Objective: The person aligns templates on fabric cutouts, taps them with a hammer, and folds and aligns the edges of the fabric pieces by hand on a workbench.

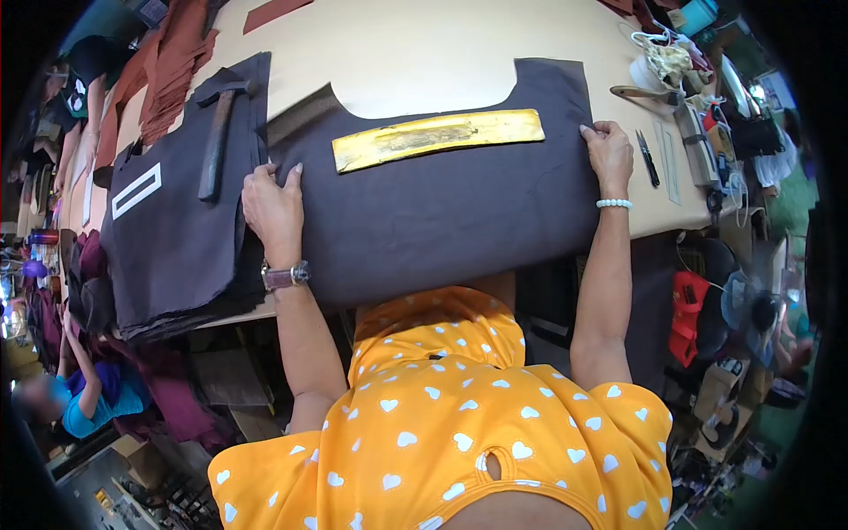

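A dark cut fabric panel (442, 212) with a curved neckline lies across the table, its near part hanging over the front edge. On it rests a worn yellow bar (521, 129), slightly bowed. My left hand (272, 210) is at the panel's left edge, fingers bent over the cloth, with the thumb on top. At the opposite edge, my right hand (609, 159) pinches the cloth between thumb and fingers. Left of the panel is a stack of dark fabric pieces (177, 256), bearing a hammer (216, 146) and a white rectangular frame (138, 191).
Black-handled snips (650, 163) and a clear ruler (669, 163) lie right of my right hand. A wooden-handled brush (638, 92) is farther back. Rust-coloured fabric pieces (172, 75) are piled at the back left. Another person (106, 393) in a blue top works at lower left.
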A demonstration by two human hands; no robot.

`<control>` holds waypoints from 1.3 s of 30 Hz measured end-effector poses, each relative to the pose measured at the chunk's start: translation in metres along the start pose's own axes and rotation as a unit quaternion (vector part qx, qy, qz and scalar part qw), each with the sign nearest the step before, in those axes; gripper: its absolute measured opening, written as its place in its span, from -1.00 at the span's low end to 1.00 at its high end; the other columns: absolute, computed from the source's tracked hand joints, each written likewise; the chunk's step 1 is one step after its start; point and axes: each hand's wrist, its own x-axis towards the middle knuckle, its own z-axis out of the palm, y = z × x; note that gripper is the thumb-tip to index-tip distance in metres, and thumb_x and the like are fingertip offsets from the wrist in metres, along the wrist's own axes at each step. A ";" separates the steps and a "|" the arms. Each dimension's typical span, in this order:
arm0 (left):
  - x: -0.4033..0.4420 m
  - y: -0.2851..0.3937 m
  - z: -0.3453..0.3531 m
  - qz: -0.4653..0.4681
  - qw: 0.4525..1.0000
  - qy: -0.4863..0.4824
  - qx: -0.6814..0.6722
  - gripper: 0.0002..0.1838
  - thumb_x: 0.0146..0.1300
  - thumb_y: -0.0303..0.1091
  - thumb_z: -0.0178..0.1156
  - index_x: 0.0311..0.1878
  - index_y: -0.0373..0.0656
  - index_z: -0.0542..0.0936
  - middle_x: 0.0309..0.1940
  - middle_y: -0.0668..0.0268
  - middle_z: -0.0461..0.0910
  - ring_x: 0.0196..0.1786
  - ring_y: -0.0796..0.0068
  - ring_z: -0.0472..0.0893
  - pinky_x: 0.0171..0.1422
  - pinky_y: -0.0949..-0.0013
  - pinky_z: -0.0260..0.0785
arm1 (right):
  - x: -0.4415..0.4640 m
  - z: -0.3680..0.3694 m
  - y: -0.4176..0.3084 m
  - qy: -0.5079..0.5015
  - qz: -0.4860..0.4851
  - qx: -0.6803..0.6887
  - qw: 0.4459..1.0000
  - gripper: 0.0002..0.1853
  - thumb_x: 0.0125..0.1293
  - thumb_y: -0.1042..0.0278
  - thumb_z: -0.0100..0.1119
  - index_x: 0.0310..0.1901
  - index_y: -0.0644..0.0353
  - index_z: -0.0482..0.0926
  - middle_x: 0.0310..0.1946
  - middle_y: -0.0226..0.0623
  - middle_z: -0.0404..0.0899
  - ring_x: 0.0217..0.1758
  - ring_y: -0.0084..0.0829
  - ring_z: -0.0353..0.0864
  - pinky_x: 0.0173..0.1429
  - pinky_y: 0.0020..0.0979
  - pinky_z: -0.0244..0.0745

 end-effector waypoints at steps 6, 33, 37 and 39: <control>0.001 0.004 -0.006 -0.023 0.996 -0.003 -0.085 -0.68 0.10 -0.19 0.23 -0.25 -0.27 0.52 -0.34 0.05 0.57 -0.23 0.02 0.55 -0.12 0.09 0.34 | -0.015 -0.005 -0.010 0.045 -0.007 -0.003 0.999 -0.61 0.14 0.08 0.19 -0.12 0.20 0.48 -0.33 -0.02 0.61 -0.19 -0.02 0.59 -0.08 -0.11 0.43; -0.046 0.009 -0.024 0.181 0.971 0.131 0.082 -0.74 0.19 -0.37 0.15 -0.06 -0.21 0.57 -0.10 0.08 0.51 -0.10 0.10 0.52 0.00 0.17 0.34 | -0.035 -0.016 0.009 0.167 -0.278 -0.011 0.946 -0.82 0.22 0.40 0.08 -0.16 0.25 0.50 -0.28 -0.15 0.55 -0.22 -0.17 0.57 -0.14 -0.22 0.45; -0.059 0.031 -0.016 0.188 0.978 0.027 -0.083 -0.68 0.18 -0.39 0.15 0.00 -0.25 0.51 -0.05 0.05 0.50 0.06 0.10 0.45 0.15 0.15 0.27 | -0.059 -0.007 -0.013 0.020 -0.197 0.188 0.962 -0.82 0.20 0.48 0.04 -0.16 0.28 0.53 -0.18 -0.17 0.56 -0.14 -0.23 0.57 -0.05 -0.28 0.44; -0.065 0.039 -0.001 0.203 0.974 0.007 -0.101 -0.64 0.17 -0.39 0.13 0.04 -0.28 0.47 -0.01 0.04 0.48 0.11 0.11 0.42 0.17 0.14 0.24 | -0.063 0.005 -0.014 0.004 -0.215 0.212 0.953 -0.72 0.19 0.53 0.02 -0.03 0.30 0.49 -0.11 -0.16 0.55 -0.05 -0.23 0.54 0.07 -0.34 0.39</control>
